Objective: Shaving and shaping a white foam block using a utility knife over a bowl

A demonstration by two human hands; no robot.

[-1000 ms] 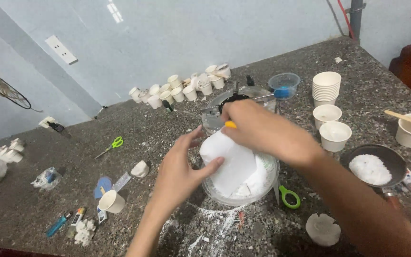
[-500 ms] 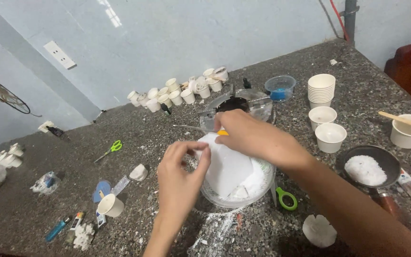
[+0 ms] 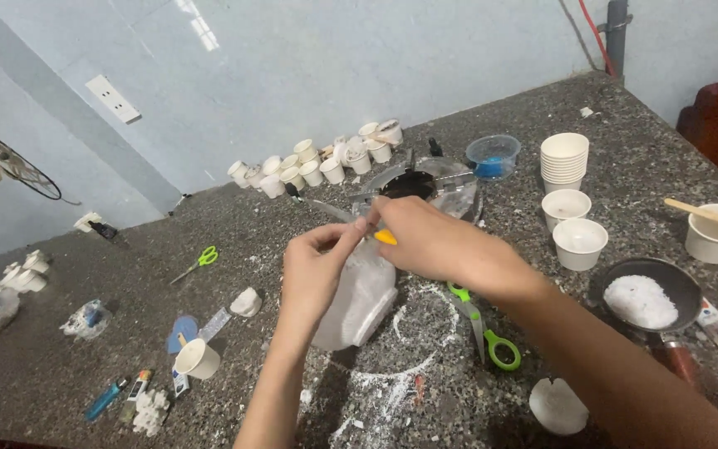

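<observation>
Above the middle of the speckled stone table (image 3: 625,108), the left hand (image 3: 313,270) and right hand (image 3: 434,241) are pinching the top of a cloudy plastic bag (image 3: 357,299) of white material, fingers closed on it, a small yellow thing (image 3: 385,237) between them. If one pinch is loosening, the bag may be tipping and spilling onto the already powdered table, beside the green scissors (image 3: 484,328). Pale blue walls are standing behind.

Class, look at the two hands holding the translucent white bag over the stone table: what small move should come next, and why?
Probably a firmer pinch at the top. The left hand and right hand meet at the neck of the white plastic bag, which hangs bulging above the speckled table, and a yellow object shows at the right fingertips. What that object is cannot be told.
</observation>
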